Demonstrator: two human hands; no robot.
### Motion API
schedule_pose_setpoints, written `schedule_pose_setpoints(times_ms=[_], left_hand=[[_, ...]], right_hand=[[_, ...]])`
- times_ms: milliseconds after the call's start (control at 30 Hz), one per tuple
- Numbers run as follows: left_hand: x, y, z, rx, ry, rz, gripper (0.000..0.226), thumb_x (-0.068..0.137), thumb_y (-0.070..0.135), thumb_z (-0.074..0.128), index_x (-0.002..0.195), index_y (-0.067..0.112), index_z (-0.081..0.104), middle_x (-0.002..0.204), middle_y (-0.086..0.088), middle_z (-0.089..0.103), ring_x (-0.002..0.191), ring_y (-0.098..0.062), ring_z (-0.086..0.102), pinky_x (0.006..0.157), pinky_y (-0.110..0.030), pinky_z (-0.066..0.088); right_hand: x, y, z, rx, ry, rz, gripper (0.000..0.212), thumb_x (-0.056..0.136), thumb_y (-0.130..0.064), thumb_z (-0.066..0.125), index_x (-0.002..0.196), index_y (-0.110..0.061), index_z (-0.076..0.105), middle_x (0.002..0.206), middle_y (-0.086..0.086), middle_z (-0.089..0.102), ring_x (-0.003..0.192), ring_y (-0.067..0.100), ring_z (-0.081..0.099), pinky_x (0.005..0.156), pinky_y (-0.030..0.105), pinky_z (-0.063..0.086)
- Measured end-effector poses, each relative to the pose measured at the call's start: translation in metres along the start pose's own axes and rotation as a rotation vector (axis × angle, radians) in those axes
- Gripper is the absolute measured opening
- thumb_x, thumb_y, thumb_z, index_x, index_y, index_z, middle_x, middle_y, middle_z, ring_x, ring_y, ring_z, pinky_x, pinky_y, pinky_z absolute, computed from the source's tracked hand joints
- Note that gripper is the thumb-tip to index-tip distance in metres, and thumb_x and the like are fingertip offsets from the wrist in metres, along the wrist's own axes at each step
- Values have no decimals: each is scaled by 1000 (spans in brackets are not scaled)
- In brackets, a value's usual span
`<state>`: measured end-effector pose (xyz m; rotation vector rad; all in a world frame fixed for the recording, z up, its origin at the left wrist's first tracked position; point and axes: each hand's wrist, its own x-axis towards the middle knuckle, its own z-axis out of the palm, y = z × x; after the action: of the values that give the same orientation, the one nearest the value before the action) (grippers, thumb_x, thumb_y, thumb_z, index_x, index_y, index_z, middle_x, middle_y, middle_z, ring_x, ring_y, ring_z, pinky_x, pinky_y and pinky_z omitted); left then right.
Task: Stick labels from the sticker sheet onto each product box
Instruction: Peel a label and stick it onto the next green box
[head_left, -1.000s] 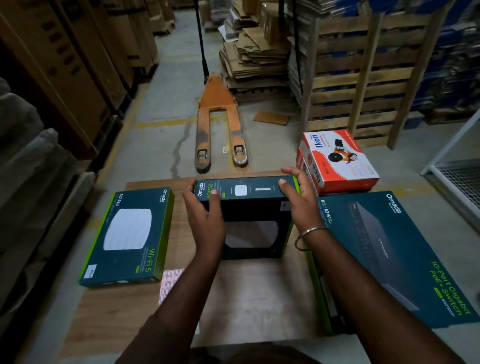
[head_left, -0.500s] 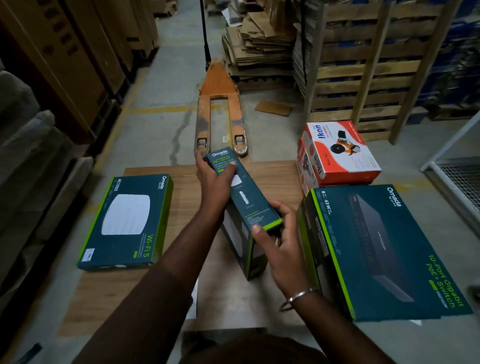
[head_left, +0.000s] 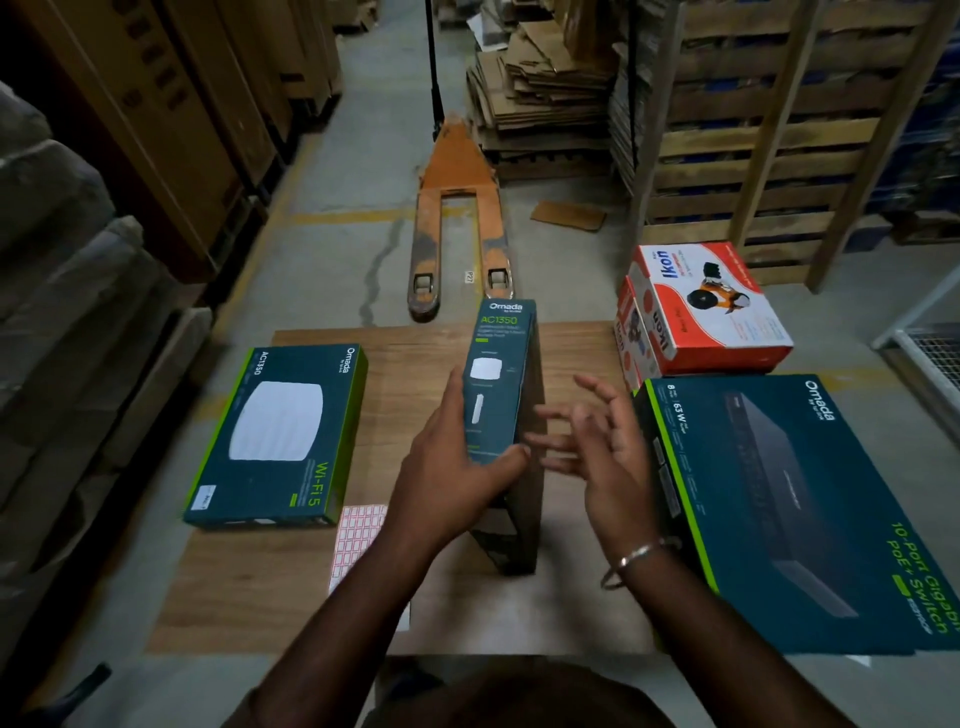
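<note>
Head view: left hand (head_left: 452, 467) grips the standing AC1350 box (head_left: 498, 384) alone; right hand (head_left: 597, 441) is spread, free beside it. Box may topple.

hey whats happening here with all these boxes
A person is working at a wooden board laid out with product boxes. Their left hand grips a dark Omada AC1350 box stood on its edge in the middle, while the right hand is open beside it, holding nothing. A red-and-white sticker sheet lies flat, partly under the left arm. A matching flat AC1350 box sits to the left, a large switch box and orange-and-white Ikon boxes to the right.
</note>
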<state>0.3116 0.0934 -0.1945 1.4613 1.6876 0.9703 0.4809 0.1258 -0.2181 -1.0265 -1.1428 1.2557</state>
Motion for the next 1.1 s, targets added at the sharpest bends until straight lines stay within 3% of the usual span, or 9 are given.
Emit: schedule_pose_setpoints(times_ms=[167, 233, 400, 533, 633, 767, 900, 1033, 1100], left_hand=[[-21, 7, 2, 174, -16, 37, 105, 68, 64, 66, 157, 57, 13, 148, 15, 55, 120, -15, 62, 95, -45, 55], [-27, 9, 3, 243, -62, 73, 105, 69, 64, 66, 158, 57, 11, 152, 16, 50, 123, -15, 59, 95, -46, 54], [-29, 9, -4, 381, -68, 172, 96, 73, 66, 65, 157, 52, 22, 147, 18, 54, 122, -12, 59, 91, -44, 55], [-9, 9, -26, 492, -45, 250, 86, 75, 65, 73, 152, 41, 44, 138, 14, 63, 119, -13, 60, 90, -40, 54], [17, 13, -46, 620, -18, 319, 83, 75, 66, 81, 148, 40, 53, 132, 11, 67, 116, -15, 61, 80, -32, 49], [56, 25, -64, 735, -35, 393, 83, 75, 63, 83, 149, 41, 53, 135, 10, 66, 119, -15, 60, 75, -28, 35], [87, 15, -63, 757, -74, 382, 84, 77, 66, 80, 151, 41, 50, 131, 9, 64, 113, -14, 58, 68, -29, 34], [92, -8, -50, 605, -42, 372, 83, 80, 60, 81, 153, 35, 50, 136, 5, 59, 122, -18, 54, 91, -41, 50], [91, -17, -47, 565, -20, 371, 90, 80, 62, 80, 158, 36, 42, 149, 2, 50, 134, -21, 45, 107, -49, 46]], right_hand=[[69, -13, -12, -316, 57, -174, 44, 94, -41, 65, 135, -30, 57, 133, -7, 61, 125, 1, 57, 105, 31, 50], [98, -25, -19, -332, -26, -116, 46, 92, -48, 66, 135, -34, 59, 138, -9, 60, 132, 4, 53, 110, 32, 45], [112, -42, -29, -221, -307, 65, 27, 101, -30, 62, 112, -10, 76, 107, 11, 78, 96, 15, 72, 87, 23, 55], [106, -29, -26, -159, -75, -23, 25, 99, -25, 63, 80, -14, 73, 79, 8, 66, 76, 17, 61, 71, 29, 46], [103, -24, -23, -8, 115, -28, 24, 95, -24, 65, 74, -12, 68, 73, 12, 60, 68, 20, 58, 63, 29, 43], [104, -22, -16, 56, 255, -1, 29, 100, -9, 62, 71, -14, 62, 62, -5, 58, 58, 6, 57, 55, 20, 44], [108, -8, -15, 17, 279, 39, 27, 99, -18, 64, 73, -19, 62, 72, 0, 61, 74, 19, 62, 68, 31, 49], [111, -2, -24, -32, 255, 29, 21, 101, -22, 63, 81, -21, 70, 87, 10, 69, 86, 28, 66, 82, 43, 53], [115, -5, -28, -53, 239, -13, 17, 99, -28, 63, 87, -23, 74, 100, 8, 77, 99, 30, 71, 94, 48, 56]])
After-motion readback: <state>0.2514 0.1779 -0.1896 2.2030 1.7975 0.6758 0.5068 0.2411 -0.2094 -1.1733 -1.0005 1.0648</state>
